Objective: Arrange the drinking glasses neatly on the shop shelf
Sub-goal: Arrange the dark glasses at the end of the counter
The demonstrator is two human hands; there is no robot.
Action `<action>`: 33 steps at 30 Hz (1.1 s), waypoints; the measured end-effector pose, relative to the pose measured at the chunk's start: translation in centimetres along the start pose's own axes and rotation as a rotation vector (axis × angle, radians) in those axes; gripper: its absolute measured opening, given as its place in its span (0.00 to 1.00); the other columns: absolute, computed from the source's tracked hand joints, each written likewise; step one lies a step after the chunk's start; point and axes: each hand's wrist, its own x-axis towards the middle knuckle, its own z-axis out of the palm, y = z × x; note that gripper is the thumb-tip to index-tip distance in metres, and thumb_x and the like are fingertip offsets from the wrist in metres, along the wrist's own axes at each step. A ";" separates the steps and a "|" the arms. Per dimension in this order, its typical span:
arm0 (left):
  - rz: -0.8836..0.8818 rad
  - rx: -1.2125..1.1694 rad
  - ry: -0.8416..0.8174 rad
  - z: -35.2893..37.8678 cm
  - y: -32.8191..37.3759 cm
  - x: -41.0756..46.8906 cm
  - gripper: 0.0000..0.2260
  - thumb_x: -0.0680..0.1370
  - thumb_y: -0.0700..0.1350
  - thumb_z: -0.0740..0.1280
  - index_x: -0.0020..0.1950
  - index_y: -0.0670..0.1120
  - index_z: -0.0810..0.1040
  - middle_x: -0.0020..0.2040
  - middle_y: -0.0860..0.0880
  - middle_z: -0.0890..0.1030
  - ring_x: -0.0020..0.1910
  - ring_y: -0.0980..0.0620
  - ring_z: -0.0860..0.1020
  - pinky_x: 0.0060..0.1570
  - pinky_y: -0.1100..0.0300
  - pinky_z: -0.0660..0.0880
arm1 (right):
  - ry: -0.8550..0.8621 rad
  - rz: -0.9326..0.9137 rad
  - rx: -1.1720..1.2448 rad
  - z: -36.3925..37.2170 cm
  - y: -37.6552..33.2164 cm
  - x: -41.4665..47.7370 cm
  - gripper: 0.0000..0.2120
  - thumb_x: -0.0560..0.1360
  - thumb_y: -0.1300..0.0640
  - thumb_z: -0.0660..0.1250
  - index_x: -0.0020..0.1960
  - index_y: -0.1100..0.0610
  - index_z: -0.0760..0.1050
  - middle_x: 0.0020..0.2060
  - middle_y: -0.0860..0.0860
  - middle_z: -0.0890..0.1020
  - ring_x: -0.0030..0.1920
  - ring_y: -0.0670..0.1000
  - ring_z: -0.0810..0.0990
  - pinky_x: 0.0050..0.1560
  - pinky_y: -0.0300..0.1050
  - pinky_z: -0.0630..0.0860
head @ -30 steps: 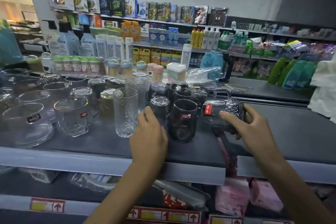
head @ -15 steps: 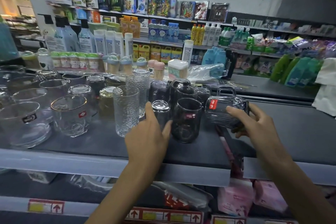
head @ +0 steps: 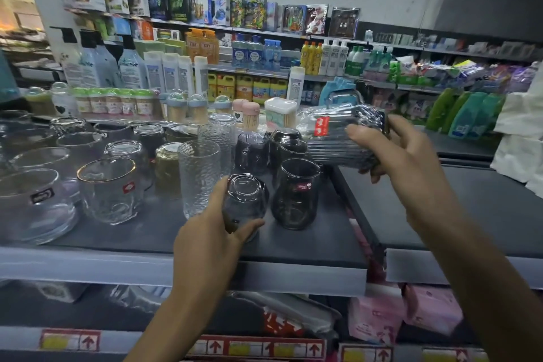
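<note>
Grey metal is edging the shelf, and its dark top is carrying the drinking glasses in loose rows, clear ones at the left and smoky ones in the middle. The right hand is holding a ribbed dark glass in crinkly film in the air over the shelf's right end, fingers curled round its side. The film is probably making it slippery, so gripping the body is looking safer than the loose wrap. The left hand is gripping a small smoky glass, upside down, between a tall clear tumbler and a dark upright glass. It is likely light but brittle, and it is sitting close to both. Whether its rim is resting on the shelf I cannot tell. The wrap is blurring the ribbed glass's shape.
</note>
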 end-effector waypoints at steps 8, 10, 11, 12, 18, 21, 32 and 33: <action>0.105 -0.204 0.084 -3.4 -2.4 -1.3 0.41 0.68 0.61 0.76 0.79 0.53 0.68 0.26 0.54 0.67 0.26 0.57 0.65 0.29 0.65 0.65 | -0.275 -0.017 -0.575 6.6 -6.0 4.3 0.33 0.67 0.32 0.75 0.64 0.51 0.76 0.48 0.46 0.83 0.45 0.50 0.85 0.51 0.51 0.83; 0.135 -0.225 0.076 -4.2 -3.0 -1.6 0.41 0.68 0.61 0.75 0.80 0.53 0.68 0.26 0.54 0.67 0.26 0.57 0.64 0.29 0.65 0.65 | -0.302 -0.009 -0.674 8.6 -6.4 5.7 0.34 0.66 0.30 0.73 0.58 0.57 0.80 0.45 0.51 0.86 0.43 0.54 0.86 0.49 0.53 0.84; 0.149 -0.235 0.063 -4.6 -3.2 -1.7 0.42 0.68 0.61 0.75 0.80 0.53 0.67 0.27 0.54 0.67 0.26 0.57 0.64 0.29 0.67 0.65 | -0.311 -0.003 -0.709 9.4 -6.4 6.5 0.35 0.66 0.30 0.73 0.55 0.59 0.81 0.44 0.53 0.86 0.42 0.55 0.87 0.50 0.55 0.85; 0.162 -0.244 0.048 -5.0 -3.5 -1.8 0.42 0.69 0.60 0.75 0.80 0.53 0.66 0.27 0.55 0.68 0.26 0.58 0.64 0.29 0.68 0.64 | -0.326 0.003 -0.746 10.1 -6.5 7.3 0.34 0.65 0.30 0.73 0.53 0.60 0.82 0.44 0.54 0.86 0.41 0.55 0.87 0.50 0.55 0.85; 0.186 -0.283 0.014 -6.2 -4.7 -1.8 0.43 0.69 0.59 0.75 0.81 0.53 0.65 0.29 0.57 0.71 0.26 0.60 0.66 0.29 0.72 0.65 | -0.533 0.054 -0.890 13.5 -6.4 9.5 0.23 0.68 0.38 0.77 0.45 0.58 0.78 0.39 0.52 0.80 0.34 0.50 0.79 0.32 0.40 0.77; 0.193 -0.315 0.008 -6.6 -5.2 -1.9 0.43 0.69 0.61 0.74 0.81 0.55 0.64 0.28 0.56 0.70 0.26 0.58 0.65 0.29 0.72 0.64 | -0.563 0.065 -0.946 14.6 -5.3 9.8 0.20 0.68 0.39 0.77 0.42 0.56 0.78 0.39 0.51 0.80 0.36 0.49 0.79 0.31 0.39 0.72; 0.188 -0.358 -0.010 -6.6 -6.4 -2.2 0.42 0.68 0.63 0.73 0.80 0.59 0.65 0.30 0.54 0.73 0.26 0.59 0.67 0.29 0.70 0.66 | -0.665 0.061 -1.097 16.9 -2.2 8.3 0.23 0.63 0.38 0.80 0.38 0.57 0.79 0.38 0.52 0.81 0.38 0.52 0.80 0.37 0.42 0.77; 0.184 -0.368 -0.015 -6.6 -6.4 -2.1 0.42 0.68 0.62 0.74 0.80 0.59 0.65 0.30 0.52 0.73 0.26 0.59 0.67 0.29 0.70 0.66 | -0.666 0.051 -1.112 17.1 -2.0 8.2 0.24 0.63 0.37 0.80 0.38 0.57 0.78 0.38 0.52 0.81 0.38 0.52 0.79 0.37 0.43 0.77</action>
